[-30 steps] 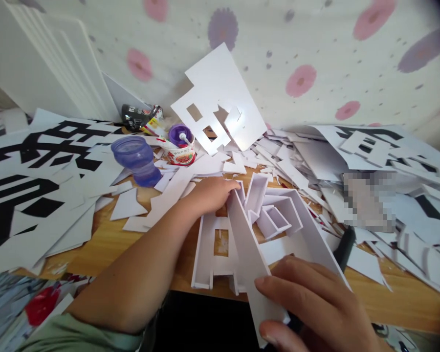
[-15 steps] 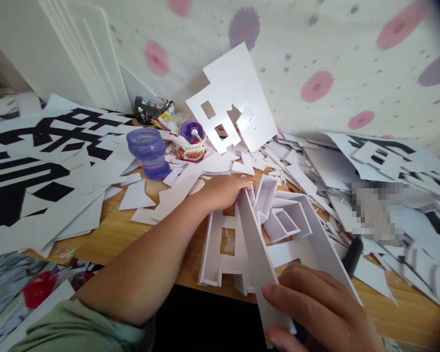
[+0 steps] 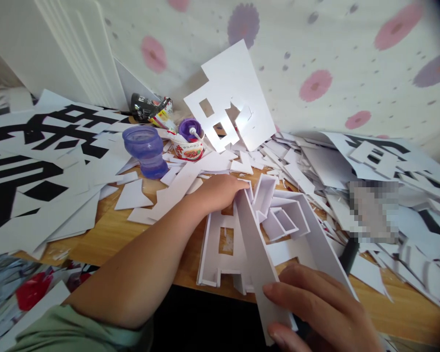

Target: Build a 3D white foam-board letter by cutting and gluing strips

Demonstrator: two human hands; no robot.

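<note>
A white foam-board hollow character [image 3: 284, 252] lies at the table's front edge, with cut-out openings and thin upright walls. One long white strip [image 3: 254, 252] stands along its middle as a wall. At its far end my left hand [image 3: 225, 189] is closed, thumb and fingers pinching the top of the strip. My right hand [image 3: 322, 305] grips the near end, fingers on one face and thumb low at the edge; that end reaches past the table. Smaller box-like walls [image 3: 284, 220] rise inside the right part.
White offcuts [image 3: 293, 166] litter the wooden table [image 3: 132, 244]. A purple translucent cup [image 3: 144, 151] and a food tub [image 3: 188, 146] stand behind my left arm. A cut white panel [image 3: 238, 98] leans on the wall. Sheets with black characters [image 3: 29, 171] lie left and right. A dark handle [image 3: 349, 255] lies right.
My view has shifted a little, so the surroundings sit slightly further left. Both hands keep the same hold on the strip, and the foam-board piece stays in place.
</note>
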